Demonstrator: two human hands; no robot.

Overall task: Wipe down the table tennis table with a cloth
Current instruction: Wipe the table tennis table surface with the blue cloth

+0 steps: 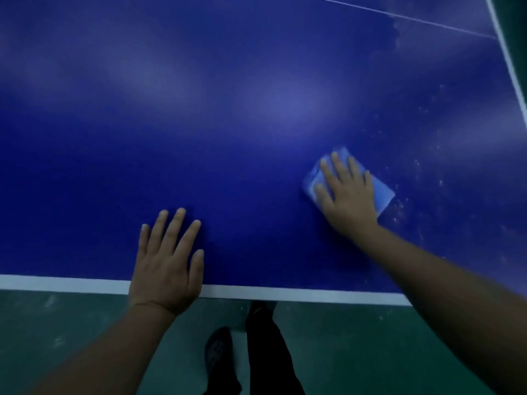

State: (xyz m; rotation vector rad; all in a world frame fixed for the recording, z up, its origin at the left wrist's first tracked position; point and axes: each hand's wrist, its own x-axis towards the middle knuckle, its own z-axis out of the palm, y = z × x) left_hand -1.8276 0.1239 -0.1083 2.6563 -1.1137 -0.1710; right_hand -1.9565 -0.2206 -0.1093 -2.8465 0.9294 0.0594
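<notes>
So the cloth (349, 181) is pinned flat under the right hand (346, 195), fingers (339, 166) straight and spread. Dusty specks sit just right of it. Left hand (166, 263) braces open-palmed on the desk (228, 109) edge.

A single head-worn wide-angle camera looks steeply down over the near edge of the blue table tennis table (228, 124), close above it (straight lines bow, probably lens distortion), green floor (71, 323) below.
</notes>
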